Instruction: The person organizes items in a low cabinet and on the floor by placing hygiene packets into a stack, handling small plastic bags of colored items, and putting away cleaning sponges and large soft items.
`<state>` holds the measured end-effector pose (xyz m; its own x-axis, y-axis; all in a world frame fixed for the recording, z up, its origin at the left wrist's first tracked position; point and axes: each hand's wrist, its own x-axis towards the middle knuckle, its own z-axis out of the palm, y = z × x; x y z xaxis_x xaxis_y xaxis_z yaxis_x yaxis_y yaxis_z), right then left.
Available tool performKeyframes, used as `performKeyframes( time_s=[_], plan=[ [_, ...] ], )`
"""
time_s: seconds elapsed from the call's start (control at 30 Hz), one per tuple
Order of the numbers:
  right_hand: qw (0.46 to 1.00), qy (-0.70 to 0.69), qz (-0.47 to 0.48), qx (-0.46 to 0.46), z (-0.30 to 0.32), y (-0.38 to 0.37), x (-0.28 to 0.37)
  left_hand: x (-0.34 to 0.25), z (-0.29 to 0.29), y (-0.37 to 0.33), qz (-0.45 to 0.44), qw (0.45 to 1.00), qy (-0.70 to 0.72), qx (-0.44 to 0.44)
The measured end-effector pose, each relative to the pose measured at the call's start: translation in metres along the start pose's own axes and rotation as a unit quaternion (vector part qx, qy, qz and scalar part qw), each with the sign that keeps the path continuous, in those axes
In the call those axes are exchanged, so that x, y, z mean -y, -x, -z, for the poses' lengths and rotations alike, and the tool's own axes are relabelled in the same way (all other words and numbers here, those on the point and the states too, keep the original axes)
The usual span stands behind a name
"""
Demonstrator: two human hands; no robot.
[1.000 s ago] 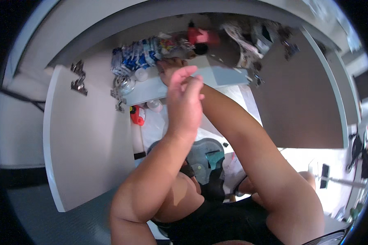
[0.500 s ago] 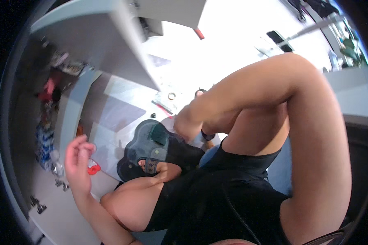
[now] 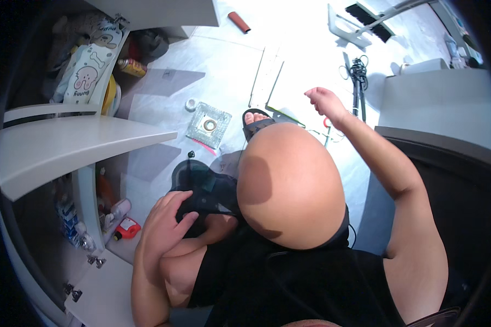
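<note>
My left hand (image 3: 166, 222) hovers over my bent left leg, beside a dark, lobed mat-like piece (image 3: 193, 177) on the floor. Its thumb stands apart from the fingers, and nothing is in it. Out past my raised right knee, my right hand (image 3: 326, 106) is in the air with fingers loosely bent and no object visible in them. Below its wrist is a small red ring-shaped item (image 3: 327, 122). Between the hands and farther off, a bubble-wrapped square packet (image 3: 219, 121) lies on the floor with a tape roll (image 3: 209, 125) on top.
At left, an open cabinet door (image 3: 87, 147) juts out beside shelves with a patterned package (image 3: 87, 73) and a red bottle (image 3: 127, 228). A brown-red tube (image 3: 239, 22), a broom head (image 3: 370, 22) and a black coiled cable (image 3: 358, 68) lie farther away. A grey cabinet (image 3: 436, 101) stands right.
My right hand has swung from beside my legs out to the far right. My left hand has come from the cabinet side toward my left leg. The view has shifted, and my right knee now stands upright.
</note>
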<state>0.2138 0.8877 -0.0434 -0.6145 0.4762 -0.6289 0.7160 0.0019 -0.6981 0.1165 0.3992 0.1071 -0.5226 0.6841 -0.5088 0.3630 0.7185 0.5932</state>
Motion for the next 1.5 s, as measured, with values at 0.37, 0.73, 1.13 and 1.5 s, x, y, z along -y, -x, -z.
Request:
performKeyframes(
  time_s=[0.37, 0.73, 1.13, 1.5],
  plan=[
    [0.979, 0.009, 0.076, 0.191, -0.164, -0.096, -0.047, 0.131, -0.136, -0.104, 0.301, 0.945, -0.072, 0.105],
    [0.882, 0.318, 0.327, -0.119, -0.183, -0.274, 0.068, 0.177, -0.231, -0.131, 0.302, 0.941, -0.014, -0.155],
    [0.938, 0.038, 0.257, -0.227, -0.168, -0.291, 0.082, 0.147, -0.202, -0.144, 0.272, 0.887, 0.158, -0.339],
    [0.907, -0.388, -0.011, 0.164, -0.144, -0.094, 0.028, 0.081, -0.129, -0.216, 0.147, 0.506, 0.822, -0.216]
  ],
)
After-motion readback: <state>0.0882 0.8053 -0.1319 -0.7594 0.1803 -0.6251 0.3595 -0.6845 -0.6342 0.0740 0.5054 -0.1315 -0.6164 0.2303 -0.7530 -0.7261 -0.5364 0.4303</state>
